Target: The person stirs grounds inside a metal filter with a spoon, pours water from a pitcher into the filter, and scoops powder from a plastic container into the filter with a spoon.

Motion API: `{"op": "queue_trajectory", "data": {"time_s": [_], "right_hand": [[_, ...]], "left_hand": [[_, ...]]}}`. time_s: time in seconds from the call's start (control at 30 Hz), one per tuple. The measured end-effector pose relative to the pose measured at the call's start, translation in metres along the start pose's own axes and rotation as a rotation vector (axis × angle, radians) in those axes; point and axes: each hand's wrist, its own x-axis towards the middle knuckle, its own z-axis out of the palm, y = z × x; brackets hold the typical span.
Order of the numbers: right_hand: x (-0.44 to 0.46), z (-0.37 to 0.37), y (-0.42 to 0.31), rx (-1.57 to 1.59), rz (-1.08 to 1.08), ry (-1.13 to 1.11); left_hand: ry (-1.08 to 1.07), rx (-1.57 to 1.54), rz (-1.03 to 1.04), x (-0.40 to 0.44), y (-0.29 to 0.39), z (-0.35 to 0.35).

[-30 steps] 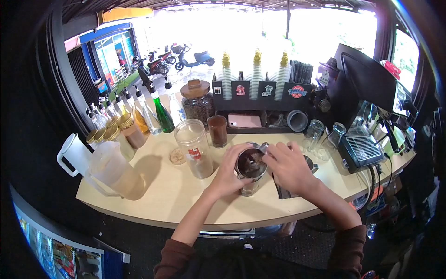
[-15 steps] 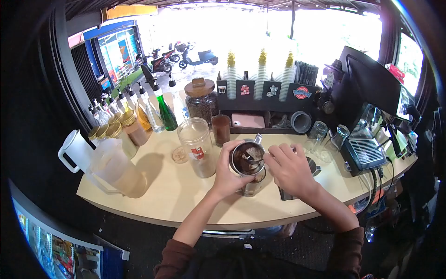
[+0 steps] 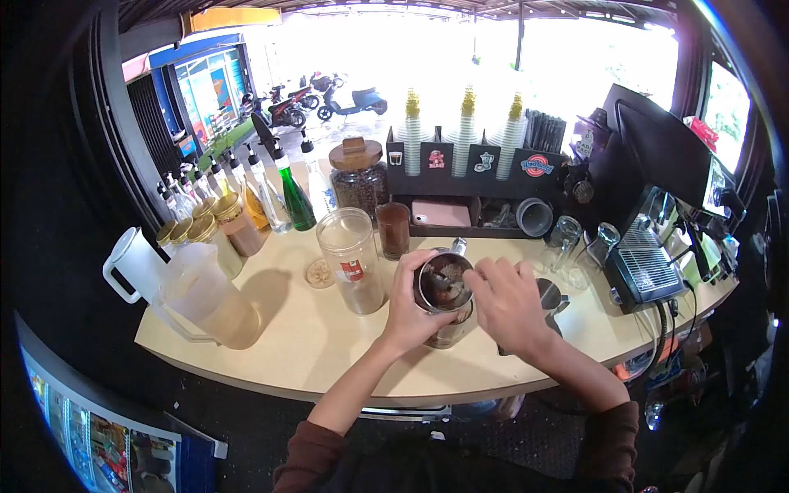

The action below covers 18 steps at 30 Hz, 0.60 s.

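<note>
My left hand [image 3: 405, 316] is wrapped around a metal pitcher [image 3: 424, 287], its mouth tilted toward me. Dark brown liquid with some foam shows inside. My right hand [image 3: 516, 311] pinches a thin spoon [image 3: 460, 285], whose lower end dips into the liquid. Beneath the pitcher a glass [image 3: 448, 335] stands on the counter, partly hidden by the pitcher and my left hand. A second metal pitcher [image 3: 549, 293] sits just beyond my right hand. Left of my left hand is a tall clear jar [image 3: 352, 263] with powder at its bottom.
A brown-filled glass [image 3: 394, 232] stands behind the pitcher. Plastic jugs [image 3: 218, 308], lidded jars [image 3: 238, 226] and pump bottles [image 3: 292, 197] line the left. A black cup rack [image 3: 448, 185] is at the back. Glasses [image 3: 563, 238] and a drip tray machine [image 3: 645, 259] are right.
The spoon has shifted within the pitcher, and my right hand has moved slightly right and down. The liquid's surface looks stirred. My left hand keeps its hold, nearly unmoved.
</note>
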Motion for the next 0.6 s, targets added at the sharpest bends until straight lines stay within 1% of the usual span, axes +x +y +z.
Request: {"op": "queue_trajectory", "data": {"time_s": [0.07,0.17,0.2,0.27,0.37,0.5,0.57,0.6], "right_hand": [[-0.0024,-0.0032,-0.0059,0.045,-0.071,-0.057],[-0.0012,-0.0036,0.0015,0.007,-0.005,-0.045],[-0.0026,-0.0040,0.0019,0.006,-0.005,-0.044],[-0.0050,-0.0042,0.0015,0.103,-0.048,-0.073],[-0.0076,-0.0040,-0.0005,0.069,-0.066,-0.089],[-0.0056,-0.0053,0.0015,0.045,-0.030,-0.075],[-0.0077,-0.0034,-0.0040,-0.017,-0.130,-0.057],[-0.0063,-0.0040,-0.0023,-0.020,-0.126,-0.055]], "left_hand": [[-0.018,0.028,0.016,0.0006,0.0007,-0.0016],[-0.038,0.062,0.062,0.0018,-0.0003,-0.0025],[-0.038,0.061,0.064,0.0016,-0.0005,-0.0027],[-0.033,0.073,0.059,0.0019,-0.0012,-0.0034],[0.005,-0.014,0.029,-0.0003,-0.0071,-0.0023],[0.000,-0.015,0.036,-0.0019,-0.0023,-0.0018],[-0.008,0.068,0.076,-0.0019,-0.0005,-0.0026],[-0.011,0.066,0.080,-0.0018,0.0009,-0.0028]]}}
